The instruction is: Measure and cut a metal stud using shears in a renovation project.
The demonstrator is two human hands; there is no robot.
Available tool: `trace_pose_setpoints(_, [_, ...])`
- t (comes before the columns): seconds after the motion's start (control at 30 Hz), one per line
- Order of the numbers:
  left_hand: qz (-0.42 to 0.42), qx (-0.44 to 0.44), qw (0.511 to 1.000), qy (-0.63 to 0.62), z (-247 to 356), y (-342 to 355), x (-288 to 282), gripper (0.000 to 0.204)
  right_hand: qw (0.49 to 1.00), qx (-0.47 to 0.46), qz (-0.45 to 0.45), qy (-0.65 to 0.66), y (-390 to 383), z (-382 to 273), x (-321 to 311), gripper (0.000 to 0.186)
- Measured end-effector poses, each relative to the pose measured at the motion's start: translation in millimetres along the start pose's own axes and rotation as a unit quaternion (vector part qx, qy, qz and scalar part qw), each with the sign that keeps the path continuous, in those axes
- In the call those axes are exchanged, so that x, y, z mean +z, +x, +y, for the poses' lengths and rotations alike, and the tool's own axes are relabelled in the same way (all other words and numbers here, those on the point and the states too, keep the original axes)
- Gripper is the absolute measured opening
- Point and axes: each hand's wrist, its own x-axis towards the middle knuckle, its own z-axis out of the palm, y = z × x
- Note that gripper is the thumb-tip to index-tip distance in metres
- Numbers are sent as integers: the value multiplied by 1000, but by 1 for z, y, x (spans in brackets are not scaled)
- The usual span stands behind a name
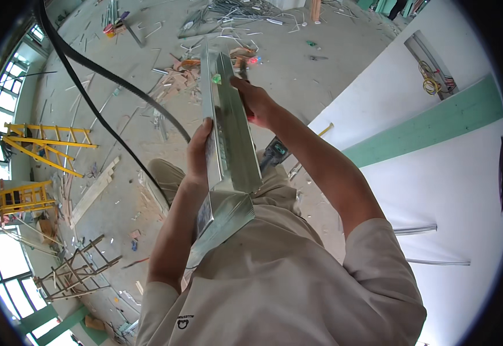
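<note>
Since the work is raised toward our chest, we list first what lies behind it.

Floor (349, 63), grey: strewn with offcuts and scrap, spread about without evident order.

Wall (436, 179), white, on our right, crossed by a green band (430, 127).

Stepladder (50, 142), yellow, well apart at left; its legs appear spread, probably for steady footing.

Metal channel (228, 124), long and bright: held lengthwise before us, far end pointing away, near end bent at an angle by our shirt (263, 259). We judge that its length calls for support on both flanks, and that the body may help steady the near end; whether it touches the shirt we cannot tell.

Left hand (199, 151): holding the channel's left flank, thumb upward, other fingers hidden; presumably this bears much of the weight.

Right hand (255, 102): curled at the right flank, farther along. A slim dark item (243, 69) shows just beyond it; whether we grip that, the metal or both, we cannot tell.

Power tool (275, 151), dark: beneath the right forearm, near our leg, perhaps parked there for easy reach.
</note>
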Motion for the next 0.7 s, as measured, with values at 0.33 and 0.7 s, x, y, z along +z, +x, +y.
trace_pose_setpoints(0.33, [67,40,996,-36,-10,7,-36,40,903,56,-139,-402,-229,16,-73,73])
trace_pose_setpoints(0.7, [152,18,987,36,-26,22,-14,43,796,57,-168,-578,-232,41,-58,79])
